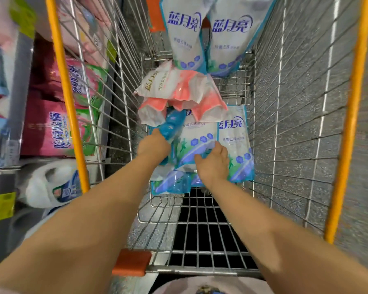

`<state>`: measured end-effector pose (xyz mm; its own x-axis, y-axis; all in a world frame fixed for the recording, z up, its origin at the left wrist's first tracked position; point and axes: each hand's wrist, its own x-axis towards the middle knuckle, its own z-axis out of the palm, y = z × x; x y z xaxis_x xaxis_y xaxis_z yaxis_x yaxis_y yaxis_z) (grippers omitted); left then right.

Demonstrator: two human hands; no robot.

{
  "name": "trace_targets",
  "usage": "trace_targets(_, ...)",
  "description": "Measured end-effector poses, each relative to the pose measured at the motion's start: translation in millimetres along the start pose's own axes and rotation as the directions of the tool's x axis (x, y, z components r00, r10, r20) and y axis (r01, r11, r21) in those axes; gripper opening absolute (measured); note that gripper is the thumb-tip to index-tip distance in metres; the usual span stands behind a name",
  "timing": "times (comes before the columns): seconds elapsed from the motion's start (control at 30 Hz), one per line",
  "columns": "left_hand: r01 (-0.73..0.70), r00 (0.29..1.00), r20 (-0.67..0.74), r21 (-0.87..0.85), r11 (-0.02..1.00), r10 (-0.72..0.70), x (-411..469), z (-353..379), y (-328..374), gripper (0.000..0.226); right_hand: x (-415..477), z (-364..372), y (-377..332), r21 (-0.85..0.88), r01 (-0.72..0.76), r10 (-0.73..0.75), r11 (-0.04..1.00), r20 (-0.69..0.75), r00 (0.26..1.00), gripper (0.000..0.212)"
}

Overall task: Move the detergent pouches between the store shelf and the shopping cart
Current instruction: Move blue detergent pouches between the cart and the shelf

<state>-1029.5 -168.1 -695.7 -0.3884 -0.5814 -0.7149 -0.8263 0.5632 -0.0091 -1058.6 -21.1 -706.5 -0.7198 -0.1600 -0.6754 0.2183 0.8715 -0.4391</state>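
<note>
Both my arms reach down into the wire shopping cart [295, 128]. My left hand [154, 145] grips the blue edge of a white-and-blue detergent pouch [194, 141] lying in the cart. My right hand [212, 163] curls its fingers over the lower end of the same pouch. Another blue pouch [235, 132] lies beside it on the right, and more blue ones [170, 183] lie underneath. Pink-and-white pouches [179, 90] are piled further forward. Two large blue pouches [187, 30] lean at the cart's far end.
The store shelf [19, 85] stands to the left with pink detergent bags [45, 128] and a white jug [51, 185]. Yellow cart rails [62, 81] run along both sides. An orange clip [132, 262] sits on the near cart bar. Grey speckled floor lies to the right.
</note>
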Motion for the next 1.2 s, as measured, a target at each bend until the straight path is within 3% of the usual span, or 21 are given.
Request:
trace_targets(0.13,-0.005,0.994,0.110,-0.122,0.992,0.018,-20,-19,-1,0.037,-14,-1,-12,0.144,0.093,-0.086,0.985,-0.057,0.995,0.062)
trace_targets(0.2,0.056,0.985,0.170,-0.355,0.933,0.006,-34,-29,-5,0.027,-20,-1,-22,0.281,0.060,-0.047,0.958,-0.051,0.998,0.056)
trace_targets(0.23,0.117,0.979,0.202,-0.506,0.855,-0.015,-44,-35,-7,0.017,-23,-1,-27,0.363,0.000,0.010,0.932,-0.025,1.000,0.050)
trace_targets(0.3,0.232,0.962,0.268,-0.713,0.661,-0.048,-64,-41,-10,0.006,-26,-3,-34,0.536,-0.169,0.132,0.827,0.108,0.985,0.027)
trace_targets(0.37,0.284,0.951,0.307,-0.816,0.503,-0.039,-82,-39,-12,0.013,-34,-12,-36,0.691,-0.384,0.135,0.613,0.388,0.912,0.028)
trace_targets(0.4,0.290,0.950,0.312,-0.840,0.458,-0.028,-91,-39,-12,0.016,-40,-18,-35,0.699,-0.476,0.089,0.534,0.513,0.854,0.037)
trace_targets(0.47,0.278,0.953,0.303,-0.875,0.397,0.002,-112,-43,-10,0.018,-54,-34,-33,0.709,-0.554,-0.014,0.436,0.621,0.784,0.051)
trace_targets(0.57,0.242,0.963,0.266,-0.922,0.302,0.042,-148,-54,-9,0.006,-69,-59,-30,0.711,-0.612,-0.206,0.347,0.694,0.690,0.048)
trace_targets(0.63,0.206,0.972,0.226,-0.953,0.220,0.066,-176,-61,-8,0.007,-84,-79,-34,0.727,-0.589,-0.278,0.354,0.683,0.676,0.045)
trace_targets(0.73,0.102,0.990,0.115,-0.984,0.148,0.077,-223,-72,-1,0.009,-108,-105,-42,0.789,-0.471,-0.356,0.395,0.604,0.713,0.042)
trace_targets(0.8,0.003,0.998,0.011,-0.991,0.134,0.058,-257,-78,4,0.019,-128,-123,-41,0.809,-0.406,-0.406,0.425,0.572,0.713,0.062)
trace_targets(0.83,-0.043,0.998,-0.037,-0.990,0.136,0.042,-276,-82,8,0.022,-139,-134,-42,0.825,-0.364,-0.439,0.433,0.545,0.714,0.059)
trace_targets(0.9,-0.129,0.992,-0.128,-0.984,0.123,0.021,-314,-88,15,0.028,-160,-160,-41,0.859,-0.289,-0.537,0.423,0.494,0.684,0.032)
trace_targets(0.97,-0.194,0.981,-0.193,-0.977,0.086,0.017,-349,-91,19,0.028,-183,-184,-41,0.872,-0.268,-0.598,0.409,0.478,0.643,0.029)
trace_targets(1.03,-0.250,0.968,-0.249,-0.967,0.056,0.025,-386,-97,22,0.021,-204,-200,-41,0.883,-0.233,-0.655,0.408,0.461,0.599,0.044)
trace_targets(1.13,-0.366,0.930,-0.367,-0.927,0.084,-0.004,-443,-110,18,0.012,-245,-214,-53,0.899,-0.133,-0.691,0.417,0.409,0.596,0.098)
trace_targets(1.2,-0.455,0.888,-0.459,-0.884,0.110,-0.013,-479,-121,8,0.012,-273,-223,-68,0.929,-0.062,-0.768,0.364,0.337,0.544,0.108)
